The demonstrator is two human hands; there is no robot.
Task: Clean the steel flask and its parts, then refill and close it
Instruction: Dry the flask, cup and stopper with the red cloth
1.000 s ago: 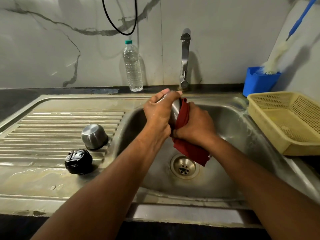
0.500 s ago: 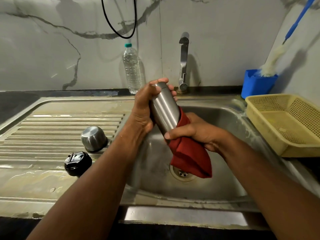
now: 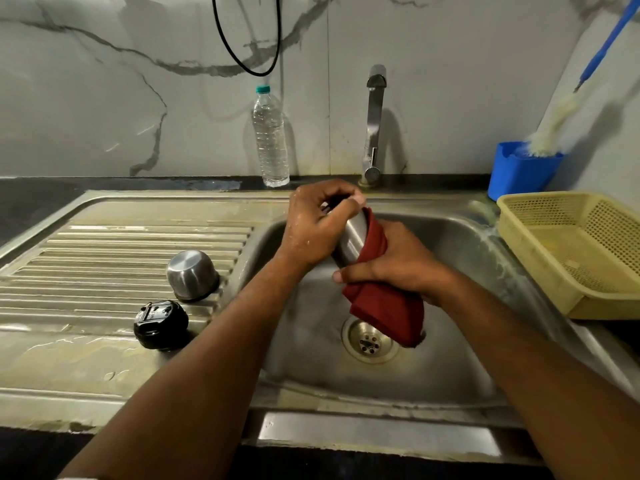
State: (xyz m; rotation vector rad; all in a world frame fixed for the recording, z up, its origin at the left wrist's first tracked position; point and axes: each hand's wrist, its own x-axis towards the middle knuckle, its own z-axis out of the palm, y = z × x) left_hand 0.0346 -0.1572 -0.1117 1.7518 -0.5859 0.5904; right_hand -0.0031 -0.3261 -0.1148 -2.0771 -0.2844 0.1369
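Over the sink basin [image 3: 457,237] my left hand [image 3: 315,230] grips the upper end of the steel flask [image 3: 351,242], which is tilted and mostly hidden. My right hand [image 3: 398,265] grips a dark red cloth [image 3: 384,306] wrapped round the flask's lower part, and the cloth's loose end hangs toward the drain [image 3: 369,341]. On the ribbed drainboard [image 3: 104,258] to the left stand the flask's steel cup [image 3: 192,275], upside down, and its black stopper [image 3: 161,323].
A clear water bottle [image 3: 270,140] and the tap [image 3: 374,126] stand at the back wall. At the right are a blue holder [image 3: 519,174] with a bottle brush [image 3: 561,116] and a yellow perforated basket [image 3: 588,251]. A black cable [image 3: 242,46] hangs on the wall.
The flask has tilted and dropped lower, and my left hand now covers more of its top. My right hand with the cloth slid up along the flask's body.
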